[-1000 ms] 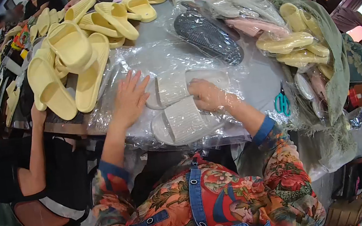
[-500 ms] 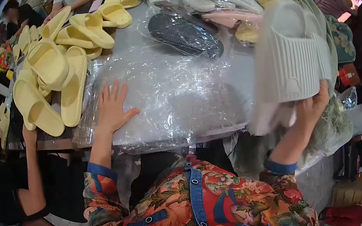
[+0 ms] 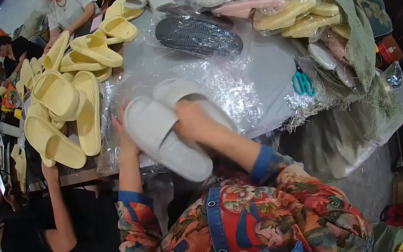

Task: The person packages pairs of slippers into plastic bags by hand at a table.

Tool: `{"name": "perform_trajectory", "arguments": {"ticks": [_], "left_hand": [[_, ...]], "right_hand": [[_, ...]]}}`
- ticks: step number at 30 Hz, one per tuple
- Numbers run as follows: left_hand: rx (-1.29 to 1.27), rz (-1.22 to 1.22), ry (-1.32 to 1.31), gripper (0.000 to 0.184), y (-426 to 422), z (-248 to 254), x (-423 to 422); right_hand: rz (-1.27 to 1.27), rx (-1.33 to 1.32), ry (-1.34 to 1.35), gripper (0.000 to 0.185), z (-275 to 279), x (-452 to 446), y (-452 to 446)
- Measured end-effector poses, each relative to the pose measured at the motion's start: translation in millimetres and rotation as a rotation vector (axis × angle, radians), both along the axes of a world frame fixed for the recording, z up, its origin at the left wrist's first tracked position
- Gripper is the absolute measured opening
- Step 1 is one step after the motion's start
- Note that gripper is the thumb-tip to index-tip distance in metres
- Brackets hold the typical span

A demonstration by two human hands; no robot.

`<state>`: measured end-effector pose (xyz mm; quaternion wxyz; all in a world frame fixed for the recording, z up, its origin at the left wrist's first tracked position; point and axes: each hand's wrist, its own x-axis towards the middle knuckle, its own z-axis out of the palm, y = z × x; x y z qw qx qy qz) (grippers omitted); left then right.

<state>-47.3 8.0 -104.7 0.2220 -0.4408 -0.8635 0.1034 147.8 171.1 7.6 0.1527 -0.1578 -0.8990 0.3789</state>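
A pair of light grey slide slippers (image 3: 152, 120) is in front of me over the near part of the table, tilted with the soles toward my body. My right hand (image 3: 193, 122) is closed on the pair, between the two straps; its fingertips are hidden. My left hand (image 3: 122, 129) lies beside the toe of the nearer slipper, on clear plastic wrap (image 3: 141, 83), its visible fingers stretched out. The slipper covers part of that hand, so I cannot tell whether it touches it. Just to its left is a pile of yellow slippers (image 3: 89, 113).
A dark slipper in clear plastic (image 3: 199, 36) lies farther back. Bagged yellow slippers (image 3: 294, 12) and green netting (image 3: 360, 26) are at the right, near teal-handled scissors (image 3: 302, 83). Another person's arm (image 3: 57, 208) reaches up at the left; a person in white (image 3: 73, 12) is across the table.
My right hand has brought the grey slippers from the right side to the middle, beside my left hand. The scissors and bagged yellow slippers they hid now show. My view has shifted.
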Motion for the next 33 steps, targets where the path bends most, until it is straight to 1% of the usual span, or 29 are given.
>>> {"name": "perform_trajectory", "arguments": {"ticks": [1, 2, 3, 4, 7, 9, 10, 12, 13, 14, 15, 16, 17, 19, 20, 21, 24, 26, 28, 29, 32, 33], "left_hand": [[0.022, -0.005, -0.078, 0.098, 4.1, 17.0, 12.2], [0.073, 0.037, -0.311, 0.099, 9.8, 42.7, 31.2], [0.069, 0.04, -0.422, 0.106, 11.7, 61.7, 40.7], [0.077, 0.044, -0.434, 0.107, 11.7, 65.0, 43.5], [0.107, 0.038, -0.428, 0.11, 13.0, 64.2, 44.6], [0.121, 0.04, -0.443, 0.108, 12.8, 62.9, 45.0], [0.129, 0.043, -0.449, 0.107, 13.2, 64.2, 45.4], [0.113, 0.03, -0.464, 0.096, 13.1, 72.6, 48.4], [0.1, 0.02, -0.471, 0.09, 13.6, 75.8, 50.1], [0.119, 0.002, -0.454, 0.083, 13.3, 72.5, 47.6], [0.138, -0.016, -0.436, 0.076, 11.1, 64.5, 41.4], [0.156, -0.033, -0.42, 0.069, 9.3, 58.0, 37.1], [0.175, -0.04, -0.423, 0.065, 8.8, 54.1, 35.0], [0.216, -0.045, -0.429, 0.058, 7.4, 50.7, 31.5], [0.212, -0.044, -0.425, 0.058, 6.6, 51.0, 30.2], [0.214, -0.044, -0.422, 0.058, 8.0, 53.1, 30.0], [0.243, -0.069, -0.411, 0.057, 7.5, 50.2, 31.4], [0.277, -0.091, -0.423, 0.057, 6.1, 48.0, 29.7], [0.316, -0.119, -0.454, 0.057, 5.9, 48.8, 26.6], [0.304, -0.11, -0.444, 0.054, 5.8, 49.9, 25.9], [0.342, -0.096, -0.638, 0.051, -2.6, 59.8, 21.7], [0.453, -0.123, -0.488, 0.04, -2.9, 62.5, 28.4]], "right_hand": [[-0.039, 0.051, 0.036, 0.026, -8.2, 12.5, 17.7], [-0.08, 0.1, 0.07, 0.025, -13.5, 26.0, 33.7], [-0.143, 0.14, 0.02, 0.023, -9.3, 38.9, 47.9], [-0.208, 0.18, -0.027, 0.021, -4.6, 50.8, 61.4], [-0.324, 0.264, -0.048, 0.019, -2.6, 81.8, 93.2], [-0.393, 0.303, -0.054, 0.018, 7.1, 94.0, 99.0], [-0.374, 0.309, 0.009, 0.018, 19.6, 93.7, 94.1], [-0.338, 0.312, 0.128, 0.018, 43.1, 88.7, 75.6], [-0.294, 0.26, 0.224, 0.019, 45.3, 78.6, 66.2], [-0.214, 0.286, 0.282, 0.02, 46.9, 68.4, 59.6], [-0.208, 0.261, 0.268, 0.02, 42.0, 52.1, 52.8], [-0.173, 0.312, 0.193, 0.026, 31.7, 34.3, 50.9], [-0.159, 0.294, 0.164, 0.031, 17.7, 18.1, 49.8], [-0.092, 0.229, 0.156, 0.034, -3.8, 10.4, 46.1], [-0.057, 0.2, 0.154, 0.036, -10.3, 7.4, 46.2], [-0.004, 0.101, 0.122, 0.039, -0.7, 18.4, 47.3], [-0.041, 0.081, 0.502, 0.032, 4.3, 53.8, 68.9], [-0.225, 0.082, 0.352, 0.019, 10.3, 86.1, 97.6], [-0.311, 0.058, 0.205, 0.011, 22.2, 113.5, 111.2], [-0.242, 0.126, 0.206, 0.01, 17.8, 121.3, 113.5], [-0.039, 0.311, 0.21, 0.009, 2.9, 137.2, 113.8], [0.021, 0.356, 0.213, 0.01, 0.2, 136.6, 110.6]]}}
